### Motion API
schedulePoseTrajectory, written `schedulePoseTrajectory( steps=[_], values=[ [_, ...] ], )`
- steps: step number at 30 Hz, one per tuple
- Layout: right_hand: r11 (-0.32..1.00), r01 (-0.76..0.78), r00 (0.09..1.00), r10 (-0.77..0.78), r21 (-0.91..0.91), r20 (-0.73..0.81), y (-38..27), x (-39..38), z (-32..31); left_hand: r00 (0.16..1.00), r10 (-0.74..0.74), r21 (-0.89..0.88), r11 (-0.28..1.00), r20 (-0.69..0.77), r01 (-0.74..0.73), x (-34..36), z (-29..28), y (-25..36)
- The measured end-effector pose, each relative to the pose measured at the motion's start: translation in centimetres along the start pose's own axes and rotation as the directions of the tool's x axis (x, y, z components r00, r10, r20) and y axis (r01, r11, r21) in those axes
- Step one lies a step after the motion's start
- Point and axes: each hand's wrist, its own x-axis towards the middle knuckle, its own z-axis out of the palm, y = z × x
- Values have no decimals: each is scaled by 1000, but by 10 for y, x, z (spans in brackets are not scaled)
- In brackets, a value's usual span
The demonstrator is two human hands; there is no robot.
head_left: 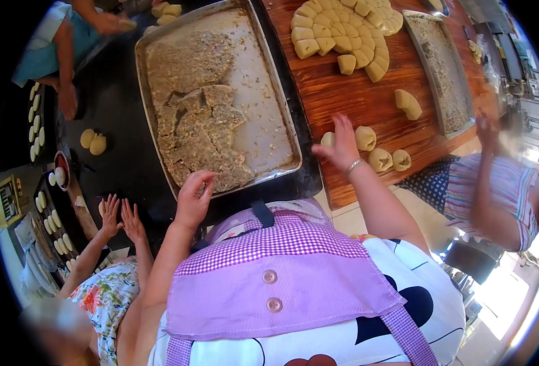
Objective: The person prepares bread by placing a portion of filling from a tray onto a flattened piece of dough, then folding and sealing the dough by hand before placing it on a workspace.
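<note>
My left hand point(193, 196) is at the near rim of a large metal tray point(269, 110), fingers curled by the crumbly, speckled filling point(193, 125); what it holds, if anything, is hidden. The filling covers much of the tray's left and middle. My right hand point(344, 146) is open on the wooden board point(373, 97), fingers spread beside a pale dough ball point(328, 138), with several shaped dough balls point(379, 160) to its right.
Cut dough pieces point(336, 33) and a narrow tray point(440, 73) lie behind. Co-workers' hands point(129, 222) are at lower left, another's point(68, 100) at upper left, and a person point(495, 195) stands at right. Dough lumps point(92, 142) rest on the black surface point(117, 177).
</note>
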Motion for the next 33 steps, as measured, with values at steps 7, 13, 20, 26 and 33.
schedulePoseTrajectory(
  steps=[7, 13, 20, 26, 33],
  values=[
    [900, -121, 964, 207, -419, 167, -29, 33, 20, 997, -43, 13, 999, 57, 42, 10, -1, -1],
    [951, -294, 954, 298, -97, 34, 0, 47, 35, 993, 43, -12, 999, 106, -42, 28, 4, 11],
    [941, -24, 994, 57, -338, 88, -28, 32, 32, 993, -23, -33, 999, 119, 27, 20, 15, 0],
    [923, -60, 993, 95, -381, 75, -23, 22, 21, 988, 36, -39, 999, 150, -30, 29, 17, 13],
    [956, -225, 952, 257, 190, -166, 19, -18, 29, 987, 6, -127, 992, 162, 15, 15, 21, 6]
  ],
)
